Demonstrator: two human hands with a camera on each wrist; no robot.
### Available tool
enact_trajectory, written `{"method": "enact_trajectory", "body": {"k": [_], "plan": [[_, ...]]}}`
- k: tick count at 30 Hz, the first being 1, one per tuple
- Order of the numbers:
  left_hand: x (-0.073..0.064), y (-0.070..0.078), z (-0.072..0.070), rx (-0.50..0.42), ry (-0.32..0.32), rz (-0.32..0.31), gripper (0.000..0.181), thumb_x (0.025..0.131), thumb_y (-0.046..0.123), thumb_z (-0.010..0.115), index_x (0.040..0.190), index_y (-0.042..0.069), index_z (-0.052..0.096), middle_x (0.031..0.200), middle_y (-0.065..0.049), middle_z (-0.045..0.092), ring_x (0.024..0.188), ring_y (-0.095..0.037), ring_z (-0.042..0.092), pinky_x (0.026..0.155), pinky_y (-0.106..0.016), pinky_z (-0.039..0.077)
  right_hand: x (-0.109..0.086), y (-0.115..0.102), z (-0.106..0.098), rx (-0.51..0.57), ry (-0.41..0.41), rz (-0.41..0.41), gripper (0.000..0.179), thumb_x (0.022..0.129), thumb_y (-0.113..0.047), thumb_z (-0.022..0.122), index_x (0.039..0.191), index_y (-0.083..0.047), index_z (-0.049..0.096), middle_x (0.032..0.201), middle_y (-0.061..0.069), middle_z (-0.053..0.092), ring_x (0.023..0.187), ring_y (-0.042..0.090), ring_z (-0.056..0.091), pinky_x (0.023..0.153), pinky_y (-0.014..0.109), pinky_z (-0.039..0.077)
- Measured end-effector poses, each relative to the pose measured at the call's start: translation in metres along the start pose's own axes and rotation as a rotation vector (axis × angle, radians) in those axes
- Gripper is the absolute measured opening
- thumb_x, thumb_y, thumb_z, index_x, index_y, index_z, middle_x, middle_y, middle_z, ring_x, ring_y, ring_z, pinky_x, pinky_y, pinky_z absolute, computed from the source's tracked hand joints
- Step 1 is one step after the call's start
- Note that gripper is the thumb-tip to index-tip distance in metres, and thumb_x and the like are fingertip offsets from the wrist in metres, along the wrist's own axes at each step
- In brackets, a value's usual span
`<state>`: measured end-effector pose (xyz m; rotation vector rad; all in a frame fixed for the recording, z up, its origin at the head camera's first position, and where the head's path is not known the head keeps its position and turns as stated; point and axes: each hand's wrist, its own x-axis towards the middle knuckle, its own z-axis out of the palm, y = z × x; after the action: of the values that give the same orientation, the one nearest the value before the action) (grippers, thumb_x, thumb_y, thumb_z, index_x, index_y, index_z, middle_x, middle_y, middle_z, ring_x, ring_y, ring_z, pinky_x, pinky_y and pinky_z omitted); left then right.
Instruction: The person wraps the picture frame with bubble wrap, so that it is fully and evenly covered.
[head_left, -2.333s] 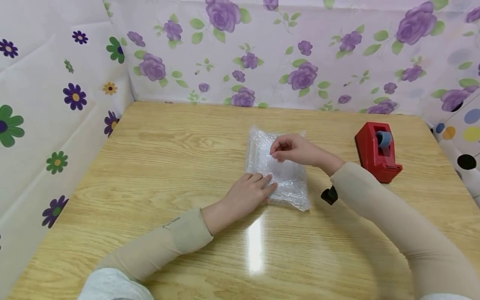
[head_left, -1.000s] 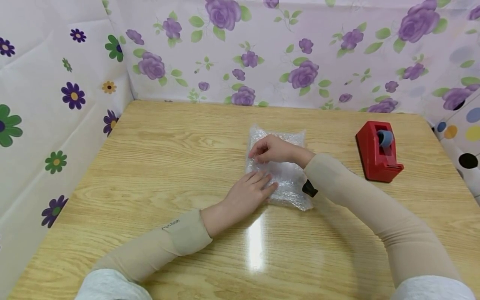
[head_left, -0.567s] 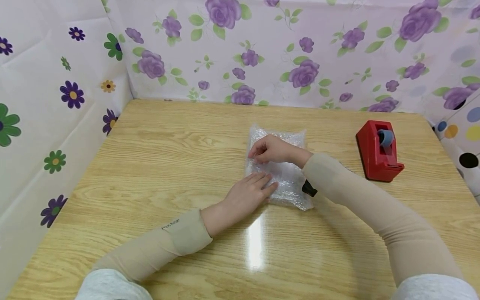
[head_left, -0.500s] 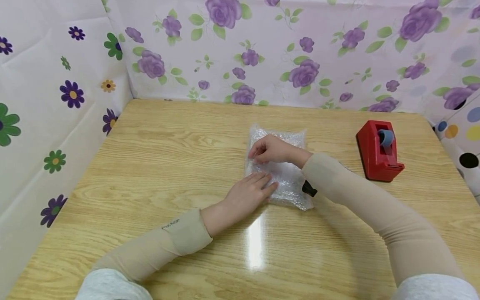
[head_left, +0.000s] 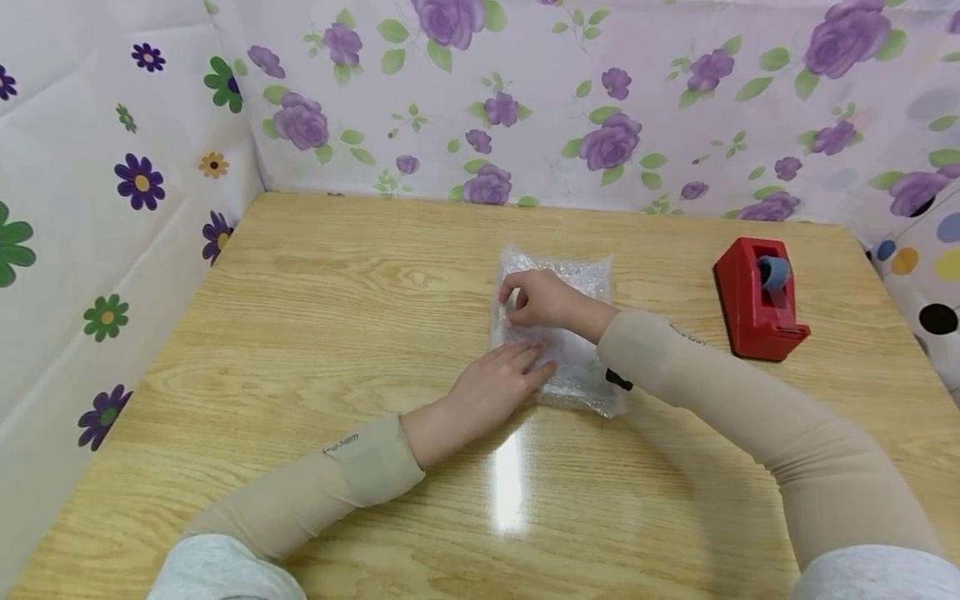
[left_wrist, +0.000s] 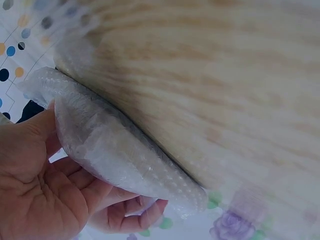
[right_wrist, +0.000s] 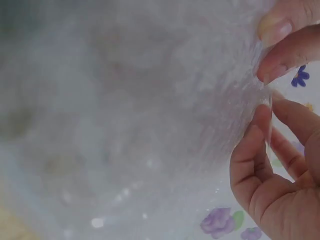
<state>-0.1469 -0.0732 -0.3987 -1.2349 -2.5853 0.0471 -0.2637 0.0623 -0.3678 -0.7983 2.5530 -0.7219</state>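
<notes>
A flat package in bubble wrap (head_left: 588, 387) lies on the wooden table (head_left: 360, 292). My left hand (head_left: 487, 390) rests on its near left part, fingers extended and spread; the left wrist view shows its thumb and fingers against the wrap (left_wrist: 120, 150). Just beyond, my right hand (head_left: 551, 304) reaches over the package with curled fingers, thumb and index forming a ring with a small gap. In the right wrist view, a thin clear strip (right_wrist: 270, 120), seemingly tape, shows between thumb and index. Its ends are hard to make out. Fingertips of the left hand (right_wrist: 275, 32) touch the wrap there.
A red tape dispenser (head_left: 761, 300) with a blue-cored roll (head_left: 774, 272) stands at the right of the table. A flowered cloth (head_left: 420, 125) hangs behind the table, and another patterned sheet (head_left: 67, 333) covers the left side.
My right hand has come left over the package, and its thumb and index now form a wider ring. The left hand stays put. The head view has tilted down slightly.
</notes>
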Motion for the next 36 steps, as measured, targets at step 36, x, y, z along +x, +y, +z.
{"method": "enact_trajectory", "body": {"k": [36], "plan": [[0.000,-0.001,-0.002,-0.080,-0.051,-0.026,0.044,0.090,0.032,0.061,0.130,0.012,0.059,0.131,-0.014,0.058,0.123,-0.024,0.054,0.107,-0.035,0.043,-0.043,0.028,0.002,-0.219,0.120,-0.335,0.022,0.081,0.004,0.070,0.101,-0.002,0.066,0.101,0.013,0.061,0.097,0.029,0.058,0.087,0.042,0.051]]}}
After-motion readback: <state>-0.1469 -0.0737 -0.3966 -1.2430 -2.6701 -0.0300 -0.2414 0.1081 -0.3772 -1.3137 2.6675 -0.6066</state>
